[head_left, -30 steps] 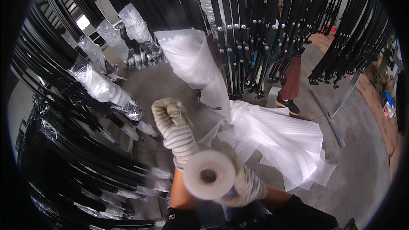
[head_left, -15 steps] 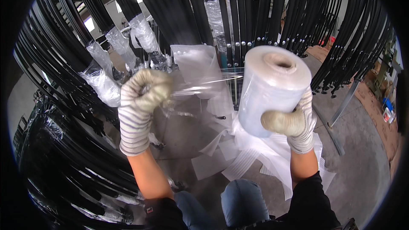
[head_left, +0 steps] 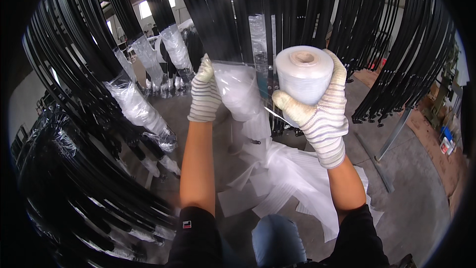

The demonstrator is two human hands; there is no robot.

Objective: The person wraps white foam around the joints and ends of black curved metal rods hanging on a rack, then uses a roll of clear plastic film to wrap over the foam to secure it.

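My right hand (head_left: 320, 111), in a striped knit glove, grips a large roll of clear stretch film (head_left: 303, 77), held upright with its cardboard core on top. My left hand (head_left: 204, 92), gloved the same way, is at the left side of a hanging bundle end wrapped in white foam sheet (head_left: 238, 89). Its fingers point upward, pressed together at the edge of the film that lies across the foam; the fingertips are partly hidden. Film spans the foam's front toward the roll, which is to the right of the bundle.
Long black tubes (head_left: 342, 20) hang in rows all round. Several bundle ends at left are wrapped in film (head_left: 139, 106). White foam sheets (head_left: 292, 173) lie on the concrete floor below. A metal bar (head_left: 394, 136) slants at right; black film-covered bundles (head_left: 64, 144) fill the left.
My left hand has moved right and up to the foam-wrapped bundle. The roll has moved away from me and up, and my right hand now wraps round its near side.
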